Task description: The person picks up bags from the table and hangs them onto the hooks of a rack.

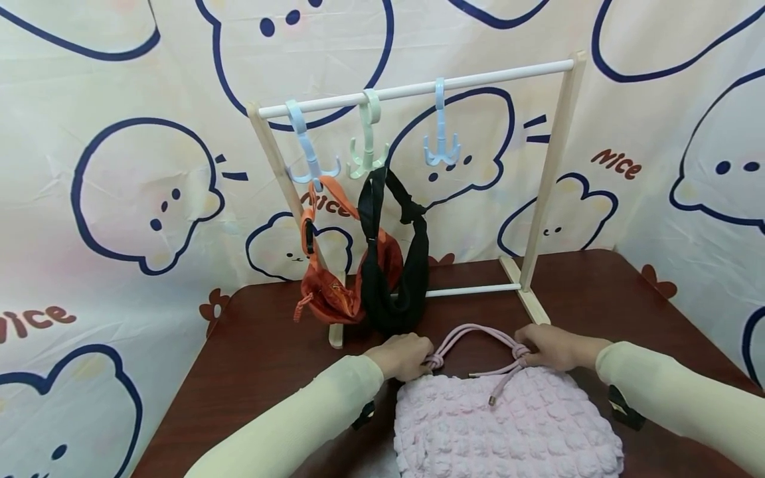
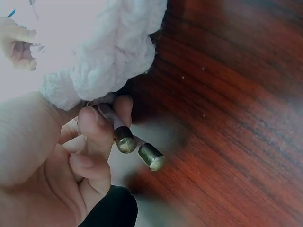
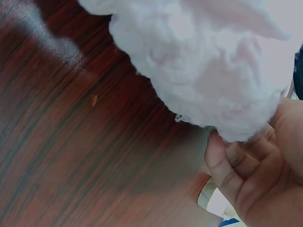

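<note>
A pale pink puffy handbag lies at the front of the brown table, its pink cord handle looping up behind it. At the bag's top left corner, my left hand pinches the base of the handle beside a knot. Metal-tipped cord ends stick out by its fingers in the left wrist view. My right hand grips the handle's other base, near the top right corner. In the right wrist view, the bag's bubbly fabric hides part of that hand's fingertips.
Behind the bag stands a rack with a white rail. Blue hooks and a green hook hang from it. On the left, an orange bag and a black bag hang. Patterned cloth encloses the table.
</note>
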A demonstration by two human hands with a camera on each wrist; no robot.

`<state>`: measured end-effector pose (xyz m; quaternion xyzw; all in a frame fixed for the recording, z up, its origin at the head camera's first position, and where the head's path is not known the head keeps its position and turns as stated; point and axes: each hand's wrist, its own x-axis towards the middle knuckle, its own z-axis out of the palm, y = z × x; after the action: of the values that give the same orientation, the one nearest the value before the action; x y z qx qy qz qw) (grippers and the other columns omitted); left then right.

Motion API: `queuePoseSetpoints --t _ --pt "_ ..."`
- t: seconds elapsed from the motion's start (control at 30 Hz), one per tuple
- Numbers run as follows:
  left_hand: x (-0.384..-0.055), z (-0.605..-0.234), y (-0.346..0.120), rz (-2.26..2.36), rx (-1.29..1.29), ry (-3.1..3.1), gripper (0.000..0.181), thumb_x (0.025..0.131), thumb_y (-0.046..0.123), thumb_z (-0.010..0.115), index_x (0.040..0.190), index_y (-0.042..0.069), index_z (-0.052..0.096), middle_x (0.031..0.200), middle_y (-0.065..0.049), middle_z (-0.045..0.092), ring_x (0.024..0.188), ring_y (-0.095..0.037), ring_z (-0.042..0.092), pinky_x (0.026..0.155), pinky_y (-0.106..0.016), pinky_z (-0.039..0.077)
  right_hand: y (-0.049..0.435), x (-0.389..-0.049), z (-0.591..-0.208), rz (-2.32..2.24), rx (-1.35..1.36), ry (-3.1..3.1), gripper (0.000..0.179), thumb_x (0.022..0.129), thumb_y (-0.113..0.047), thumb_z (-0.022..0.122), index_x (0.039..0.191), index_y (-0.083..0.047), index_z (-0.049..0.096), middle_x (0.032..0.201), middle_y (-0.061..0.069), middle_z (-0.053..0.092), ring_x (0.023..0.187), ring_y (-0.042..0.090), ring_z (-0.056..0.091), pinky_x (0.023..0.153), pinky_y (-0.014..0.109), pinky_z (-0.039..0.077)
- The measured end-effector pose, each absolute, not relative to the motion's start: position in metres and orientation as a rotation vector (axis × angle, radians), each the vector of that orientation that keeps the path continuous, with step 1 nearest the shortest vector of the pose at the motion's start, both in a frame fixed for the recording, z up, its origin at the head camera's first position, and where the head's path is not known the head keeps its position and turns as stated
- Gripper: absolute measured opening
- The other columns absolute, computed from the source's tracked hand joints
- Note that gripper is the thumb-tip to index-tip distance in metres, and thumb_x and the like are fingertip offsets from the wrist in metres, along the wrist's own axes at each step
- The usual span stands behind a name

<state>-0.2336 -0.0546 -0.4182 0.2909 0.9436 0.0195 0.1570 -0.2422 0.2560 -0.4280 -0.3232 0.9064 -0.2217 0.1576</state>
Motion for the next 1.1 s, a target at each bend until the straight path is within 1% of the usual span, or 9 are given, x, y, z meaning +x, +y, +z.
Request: queuePoseSetpoints --t 0.13,0.33,0.4,0.57,0.7,0.87,1.1 --pt "-0.2334 -0.4176 -0.0567 0.079 0.837 2.693 0.026 0.096 0.03 0.07 0.076 0.02 0.057 0.064 0.008 0.043 0.06 -0.006 0.043 0.057 -0.023 0.035 0.2571 -0.2427 -0.4281 -0.623 -0.926 2.598 0.013 0.092 -0.02 0.073 0.092 -0.012 0.063 0.081 -0.008 0.052 0.072 0.003 0.046 0.066 0.024 0.04" --pt "-0.2323 -0.4197 -0.0601 0.188 0.826 2.698 0.016 0.096 0.029 0.07 0.084 0.021 0.064 0.066 0.008 0.044 0.06 -0.007 0.044 0.057 -0.024 0.034 0.2596 -0.2429 -0.4284 -0.633 -0.902 2.608 0.012 0.092 -0.021 0.073 0.092 -0.013 0.064 0.081 -0.009 0.053 0.072 0.003 0.046 0.066 0.024 0.04" --pt "-0.2323 -0.4203 -0.0608 0.199 0.824 2.7 0.016 0.096 0.03 0.07 0.084 0.021 0.063 0.066 0.008 0.044 0.06 -0.007 0.043 0.057 -0.024 0.034 0.2605 -0.2431 -0.4278 -0.637 -0.9 2.602 0.012 0.092 -0.021 0.073 0.092 -0.012 0.065 0.081 -0.008 0.053 0.072 0.003 0.046 0.066 0.023 0.04" --pt "-0.2317 -0.4204 -0.0619 0.19 0.798 2.714 0.027 0.096 0.033 0.07 0.074 0.021 0.059 0.062 0.008 0.042 0.057 -0.007 0.043 0.055 -0.025 0.034 0.261 -0.2451 -0.4262 -0.653 -0.898 2.583 0.011 0.092 -0.021 0.073 0.095 -0.011 0.069 0.085 -0.009 0.06 0.075 0.002 0.049 0.069 0.023 0.044" --pt "-0.2308 -0.42 -0.0623 0.183 0.789 2.729 0.032 0.096 0.034 0.07 0.07 0.021 0.056 0.06 0.008 0.042 0.055 -0.007 0.043 0.054 -0.025 0.034 0.2605 -0.2468 -0.4238 -0.69 -0.931 2.564 0.01 0.091 -0.02 0.073 0.092 -0.011 0.072 0.082 -0.01 0.061 0.073 0.0 0.05 0.068 0.022 0.044" --pt "-0.2289 -0.4181 -0.0622 0.176 0.799 2.736 0.029 0.096 0.034 0.07 0.073 0.021 0.058 0.062 0.008 0.043 0.057 -0.007 0.043 0.055 -0.025 0.033 0.2607 -0.2463 -0.4206 -0.728 -0.954 2.547 0.011 0.092 -0.02 0.073 0.086 -0.011 0.07 0.076 -0.011 0.056 0.068 -0.002 0.047 0.064 0.021 0.041" --pt "-0.2273 -0.4148 -0.0625 0.161 0.803 2.746 0.022 0.097 0.035 0.068 0.081 0.021 0.06 0.066 0.008 0.049 0.059 -0.007 0.047 0.056 -0.025 0.035 0.2615 -0.2473 -0.4192 -0.742 -0.951 2.554 0.012 0.092 -0.023 0.073 0.088 -0.013 0.071 0.076 -0.012 0.057 0.068 -0.002 0.047 0.065 0.021 0.042"
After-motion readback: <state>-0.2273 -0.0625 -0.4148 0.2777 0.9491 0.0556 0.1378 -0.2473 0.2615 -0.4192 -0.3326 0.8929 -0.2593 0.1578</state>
